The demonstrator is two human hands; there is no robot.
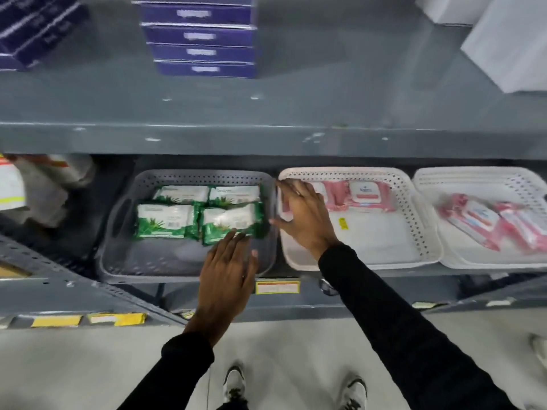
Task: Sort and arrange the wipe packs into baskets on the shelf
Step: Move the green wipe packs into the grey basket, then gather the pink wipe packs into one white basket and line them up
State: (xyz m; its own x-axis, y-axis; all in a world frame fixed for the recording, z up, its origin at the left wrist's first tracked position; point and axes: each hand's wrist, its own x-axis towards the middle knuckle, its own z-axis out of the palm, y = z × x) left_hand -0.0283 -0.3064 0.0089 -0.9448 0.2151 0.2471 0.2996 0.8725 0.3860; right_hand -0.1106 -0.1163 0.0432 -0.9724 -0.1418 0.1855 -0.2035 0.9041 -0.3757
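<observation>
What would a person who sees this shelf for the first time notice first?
Probably the four bright green wipe packs, lying two by two in the back half of the grey perforated plastic basket. Both hands reach in over the baskets: the left hand near the grey one's front right corner, the right hand over the left edge of the middle white perforated basket, which holds pink wipe packs.

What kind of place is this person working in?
Probably a shop or stockroom: grey metal shelving, price labels on the shelf edge, and baskets of packaged wipes below stacked purple boxes.
</observation>
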